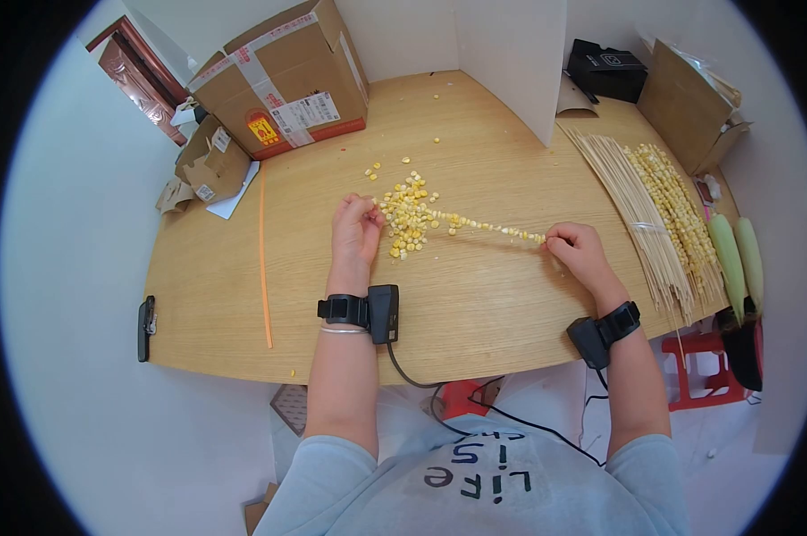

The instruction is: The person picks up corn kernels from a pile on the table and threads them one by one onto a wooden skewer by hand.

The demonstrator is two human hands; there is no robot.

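A thin skewer threaded with yellow corn kernels (502, 230) stretches between my two hands above the table. My left hand (357, 234) is closed, its fingertips pinched at the left end of the skewer. At the other end, my right hand (579, 254) grips the skewer between thumb and fingers. Beneath the left part of the skewer lies a pile of loose corn kernels (407, 239), close to my left hand. A few stray kernels are scattered behind the pile. Whether a bare tip of the skewer sticks out past my left fingers is too small to tell.
Right of my hands lie a bundle of bare bamboo skewers (622, 201), several kernel-covered skewers (676, 196) and husked-looking green corn cobs (725, 259). A big cardboard box (287, 80) stands back left. An orange strip (264, 259) marks the table (207, 268). Cables hang from both wrist devices.
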